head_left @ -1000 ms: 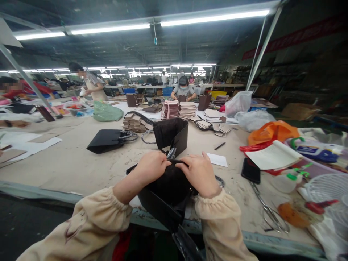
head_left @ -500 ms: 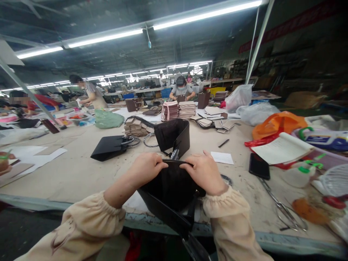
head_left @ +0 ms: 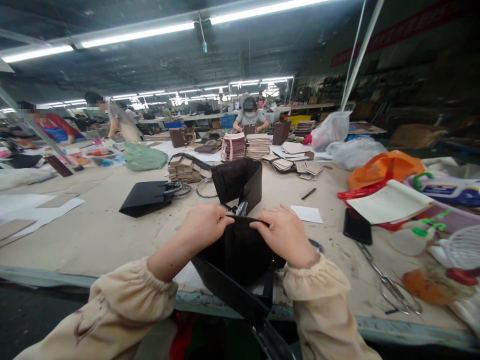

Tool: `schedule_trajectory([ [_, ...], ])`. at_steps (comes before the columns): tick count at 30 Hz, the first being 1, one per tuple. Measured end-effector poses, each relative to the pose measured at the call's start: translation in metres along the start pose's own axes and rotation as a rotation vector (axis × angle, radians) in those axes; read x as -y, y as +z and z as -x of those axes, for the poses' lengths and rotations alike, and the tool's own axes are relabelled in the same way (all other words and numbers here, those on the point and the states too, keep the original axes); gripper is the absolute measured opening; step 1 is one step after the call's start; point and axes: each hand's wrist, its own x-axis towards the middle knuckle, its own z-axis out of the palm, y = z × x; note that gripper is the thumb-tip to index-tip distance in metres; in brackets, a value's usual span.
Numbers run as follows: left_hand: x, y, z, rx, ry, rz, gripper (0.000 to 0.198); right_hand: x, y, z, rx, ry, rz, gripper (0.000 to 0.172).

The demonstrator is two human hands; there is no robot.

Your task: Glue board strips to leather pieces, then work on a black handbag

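A black handbag (head_left: 236,260) stands at the near edge of the worktable (head_left: 97,235), tilted toward me. My left hand (head_left: 204,227) is curled over the left part of its top rim, fingers closed on it. My right hand (head_left: 287,235) grips the right part of the same rim, fingers bent over the edge. A strap hangs down from the bag below the table edge. Just beyond my hands stands a second open black bag (head_left: 238,182), and a flat black bag (head_left: 146,197) with ring handles lies to its left.
A black phone (head_left: 357,226), scissors (head_left: 388,287), a white paper slip (head_left: 308,214), an open notebook (head_left: 390,202), orange plastic bag (head_left: 386,167) and bottles crowd the right side. Stacks of cut pieces (head_left: 245,146) sit further back. Other people work at the far side of the table and to the left.
Both hands keep their hold on the bag's rim and have moved slightly apart. The view has shifted a little; the bag is about where it was.
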Motion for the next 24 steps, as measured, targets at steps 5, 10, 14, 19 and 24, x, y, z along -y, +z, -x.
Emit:
schedule_trajectory([
  [5, 0.000, 0.000, 0.000, 0.016, 0.003, 0.003, 0.039, 0.000, 0.000, -0.001, 0.002, -0.003, 0.013, 0.028],
  [10, -0.001, -0.001, 0.001, 0.016, -0.019, 0.006, 0.039, 0.000, 0.001, 0.000, 0.015, -0.011, 0.029, 0.029],
  [14, -0.003, -0.002, 0.001, 0.015, -0.037, 0.003, 0.041, 0.003, -0.004, 0.003, 0.023, 0.016, 0.055, 0.028],
  [19, -0.003, -0.002, 0.002, 0.023, -0.027, -0.002, 0.040, 0.018, -0.007, 0.005, -0.004, 0.001, 0.030, 0.018],
  [24, -0.002, 0.000, 0.004, -0.005, -0.008, -0.019, 0.041, 0.033, 0.008, 0.000, -0.049, 0.022, 0.020, 0.018],
])
